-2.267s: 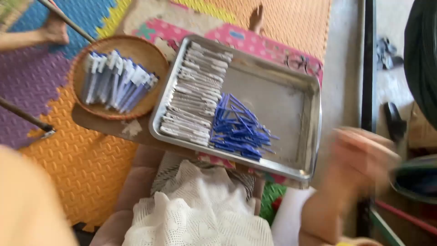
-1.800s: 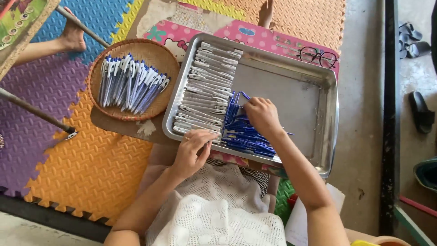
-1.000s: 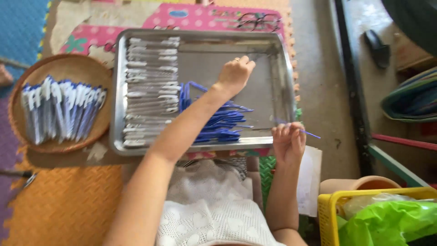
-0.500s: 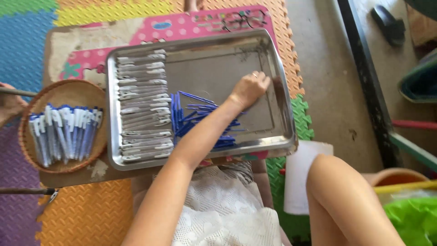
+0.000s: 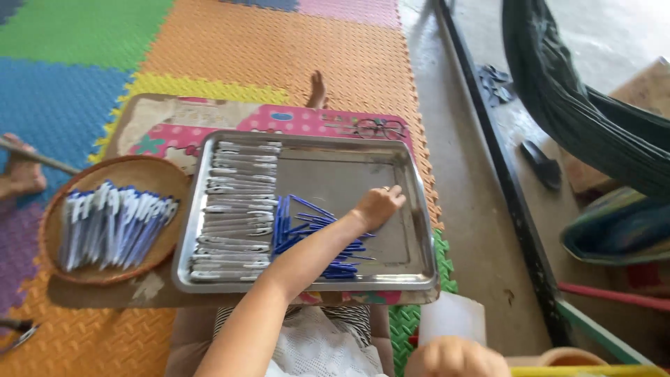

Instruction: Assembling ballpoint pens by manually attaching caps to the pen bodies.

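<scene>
Blue pen refills point(image 5: 314, 234), thin and straight, lie in a loose heap in the middle of a shiny rectangular metal tray point(image 5: 412, 209), next to a neat column of silvery-white pen barrels point(image 5: 234, 209). The left hand point(image 5: 377, 207) reaches across the heap to the tray's bare floor, fingers curled loosely together, clamped on nothing that I can see. The right hand is out of sight. Left of the tray sits a round woven basket point(image 5: 150, 174) of assembled pens, on a small low table over bumpy foam mats point(image 5: 279, 49).
</scene>
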